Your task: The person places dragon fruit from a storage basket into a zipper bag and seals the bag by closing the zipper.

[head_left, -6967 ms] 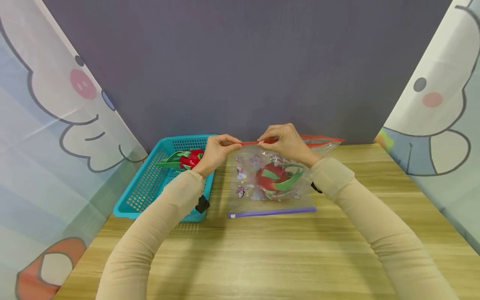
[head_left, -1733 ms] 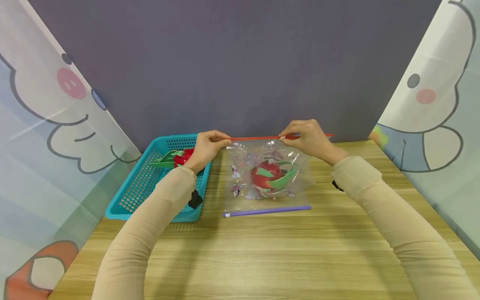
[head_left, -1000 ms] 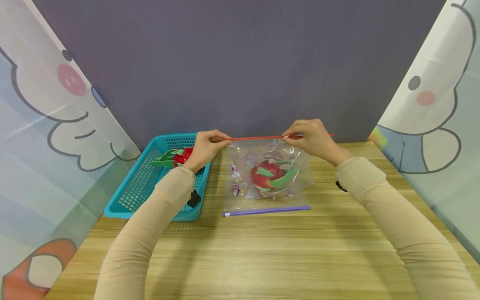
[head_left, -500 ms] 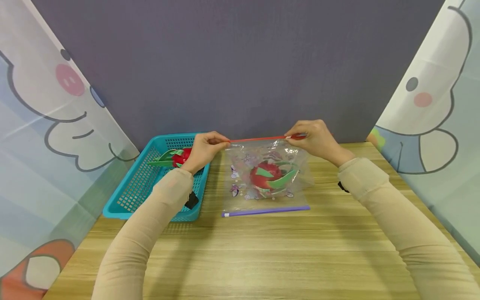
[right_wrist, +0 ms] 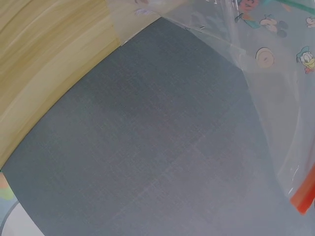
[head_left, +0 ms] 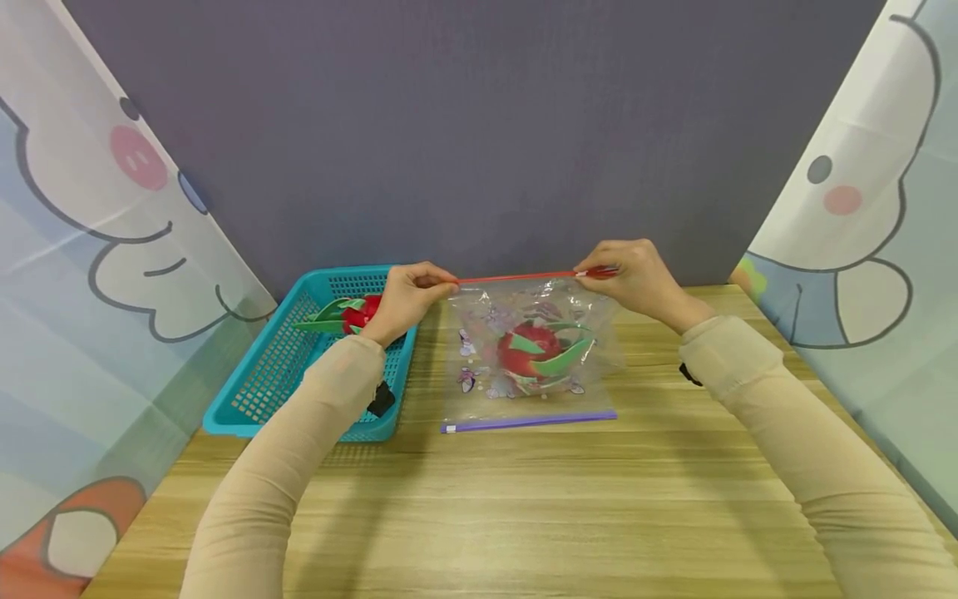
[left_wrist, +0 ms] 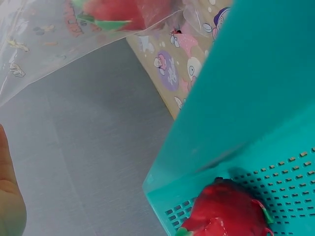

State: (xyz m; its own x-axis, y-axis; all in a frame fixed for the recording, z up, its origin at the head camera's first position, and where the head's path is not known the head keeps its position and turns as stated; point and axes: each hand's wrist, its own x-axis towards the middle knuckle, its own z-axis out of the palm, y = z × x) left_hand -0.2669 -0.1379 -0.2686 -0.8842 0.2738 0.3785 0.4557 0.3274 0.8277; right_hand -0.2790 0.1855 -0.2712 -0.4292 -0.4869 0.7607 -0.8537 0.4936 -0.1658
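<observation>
Right hand (head_left: 636, 274) has slid further toward 3 o'clock along the red zip strip (head_left: 516, 276), pinching it. Left hand (head_left: 407, 295) pinches the strip's 9 o'clock end. The bag (head_left: 527, 353) holds a toy dragon fruit (head_left: 531, 349).

Long, close-fitting beige sleeves cover both arms to the wrists, each wrist bearing a small black strap.

Wooden table (head_left: 524, 499), grey wall (head_left: 479, 125), cartoon-printed curtains (head_left: 90, 249) either side.

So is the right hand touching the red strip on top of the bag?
Touching. In the head view, the right hand pinches the red strip at its right end, with the fingertips closed on it and no gap.
</observation>
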